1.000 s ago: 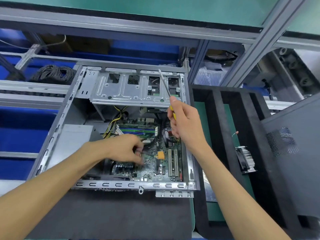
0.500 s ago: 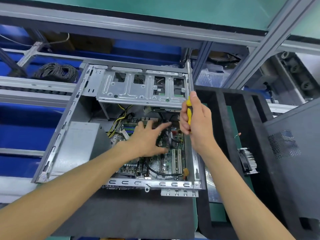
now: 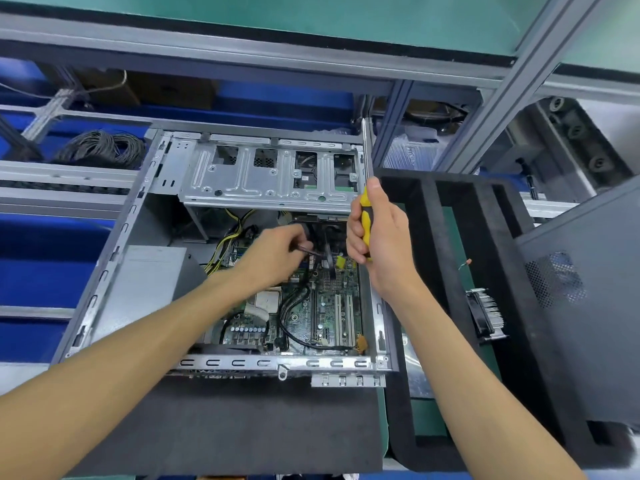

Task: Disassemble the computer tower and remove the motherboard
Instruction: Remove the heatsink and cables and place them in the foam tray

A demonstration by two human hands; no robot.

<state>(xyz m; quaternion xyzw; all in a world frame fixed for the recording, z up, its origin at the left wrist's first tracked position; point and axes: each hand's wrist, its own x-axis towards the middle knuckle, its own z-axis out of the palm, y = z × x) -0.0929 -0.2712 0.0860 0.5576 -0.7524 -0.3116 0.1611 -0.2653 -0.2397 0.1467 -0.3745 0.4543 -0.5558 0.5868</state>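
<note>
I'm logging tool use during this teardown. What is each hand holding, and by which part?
The right hand grips the screwdriver by its yellow-black handle, shaft pointing up. The left hand pinches a dark cable above the motherboard.

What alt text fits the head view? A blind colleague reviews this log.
A person's left hand pinches a dark cable above the motherboard inside an open computer case, while the right hand holds a yellow-handled screwdriver upright, tip pointing away.

Green workbench [image 3: 426, 419], dark foam mat [image 3: 242, 427] under open computer tower [image 3: 114, 268], black foam tray [image 3: 519, 306]
</note>
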